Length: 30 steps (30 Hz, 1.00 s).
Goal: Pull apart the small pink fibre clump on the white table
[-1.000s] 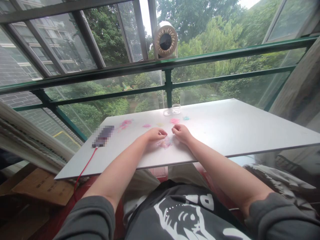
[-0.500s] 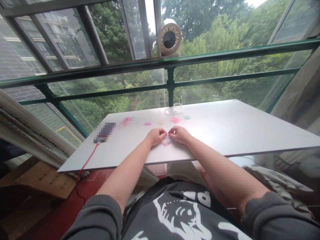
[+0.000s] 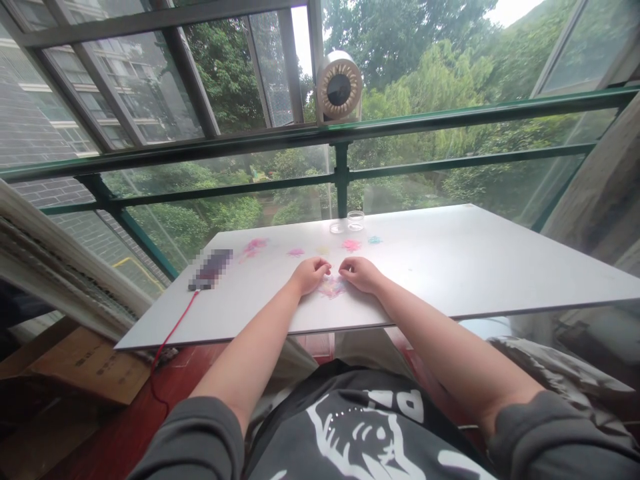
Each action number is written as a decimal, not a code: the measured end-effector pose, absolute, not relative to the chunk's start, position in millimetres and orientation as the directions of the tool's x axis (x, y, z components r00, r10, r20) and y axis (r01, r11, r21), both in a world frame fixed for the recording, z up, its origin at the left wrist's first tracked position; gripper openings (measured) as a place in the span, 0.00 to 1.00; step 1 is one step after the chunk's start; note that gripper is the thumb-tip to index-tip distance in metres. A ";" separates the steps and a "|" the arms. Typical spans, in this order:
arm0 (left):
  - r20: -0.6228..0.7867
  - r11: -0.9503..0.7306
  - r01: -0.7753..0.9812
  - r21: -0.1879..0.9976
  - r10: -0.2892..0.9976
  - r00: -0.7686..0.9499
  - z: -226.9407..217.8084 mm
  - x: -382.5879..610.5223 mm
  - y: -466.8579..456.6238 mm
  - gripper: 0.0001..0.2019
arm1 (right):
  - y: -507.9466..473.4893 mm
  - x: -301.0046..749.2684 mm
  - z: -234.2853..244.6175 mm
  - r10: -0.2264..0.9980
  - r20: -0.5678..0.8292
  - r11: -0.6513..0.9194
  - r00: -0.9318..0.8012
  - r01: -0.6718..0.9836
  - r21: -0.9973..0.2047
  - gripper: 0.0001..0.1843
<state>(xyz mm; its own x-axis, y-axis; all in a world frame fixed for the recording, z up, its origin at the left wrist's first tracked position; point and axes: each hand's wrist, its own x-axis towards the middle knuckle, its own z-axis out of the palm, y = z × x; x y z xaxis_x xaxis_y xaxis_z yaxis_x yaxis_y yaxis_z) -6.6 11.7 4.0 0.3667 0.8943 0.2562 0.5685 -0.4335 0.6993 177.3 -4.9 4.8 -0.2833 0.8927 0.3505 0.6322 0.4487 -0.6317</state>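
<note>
My left hand (image 3: 311, 275) rests on the white table with thumb and fingertips pinched together. Opposite it, a small gap away, my right hand (image 3: 362, 274) is curled with its fingertips pinched too. Whatever either hand holds is too small to make out. Between and just below them lies a loose pile of mixed pastel bits (image 3: 331, 288), thin and tiny, their kind unclear. Beyond the hands sit separate little heaps: a purple heap (image 3: 295, 252), a faint yellow heap (image 3: 323, 251), a bright pink heap (image 3: 351, 245) and a teal heap (image 3: 375, 240).
A pink-red scatter (image 3: 255, 247) lies at the left of the white table (image 3: 450, 267). Two clear round dishes, one a taller dish (image 3: 355, 219), stand at the back edge. A pixelated dark device (image 3: 213, 269) with a red cable (image 3: 175, 323) is at left. Behind runs a green railing (image 3: 225, 142).
My hands have moved slightly apart; their fingertips nearly met before. More of the mixed pile now shows between them. The whole view has shifted a little downward in the picture.
</note>
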 end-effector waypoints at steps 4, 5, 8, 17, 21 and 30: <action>0.259 -0.442 0.555 0.705 0.889 0.379 3.5 -6.9 10.4 0.13 | -5.2 176.9 5.1 0.893 0.348 0.449 -0.286 0.629 -0.635 0.06; 0.258 -0.442 0.551 0.708 0.888 0.381 3.4 -7.0 10.1 0.13 | -5.4 176.9 5.4 0.894 0.344 0.446 -0.286 0.628 -0.637 0.06; 0.253 -0.435 0.546 0.716 0.891 0.377 2.7 -7.2 9.9 0.13 | -6.0 176.8 6.2 0.902 0.326 0.432 -0.285 0.626 -0.649 0.06; 0.303 -0.482 0.572 0.664 0.873 0.383 3.6 -8.1 8.1 0.11 | -6.2 176.7 6.4 0.899 0.332 0.438 -0.285 0.613 -0.658 0.07; 0.301 -0.495 0.580 0.647 0.864 0.403 4.6 -7.8 5.7 0.12 | -5.5 176.8 4.7 0.898 0.328 0.440 -0.293 0.594 -0.673 0.11; 0.307 -0.499 0.586 0.639 0.863 0.401 4.8 -7.1 5.0 0.12 | -4.8 174.5 4.5 0.884 0.330 0.466 -0.330 0.600 -0.650 0.10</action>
<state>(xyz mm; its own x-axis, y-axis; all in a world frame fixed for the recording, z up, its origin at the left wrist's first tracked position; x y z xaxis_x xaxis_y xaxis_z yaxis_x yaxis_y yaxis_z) -7.1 5.0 4.8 0.4006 0.8632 0.3072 0.5858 -0.4992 0.6385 174.5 -4.8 4.5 -0.3298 0.8845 0.3300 0.6003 0.4663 -0.6497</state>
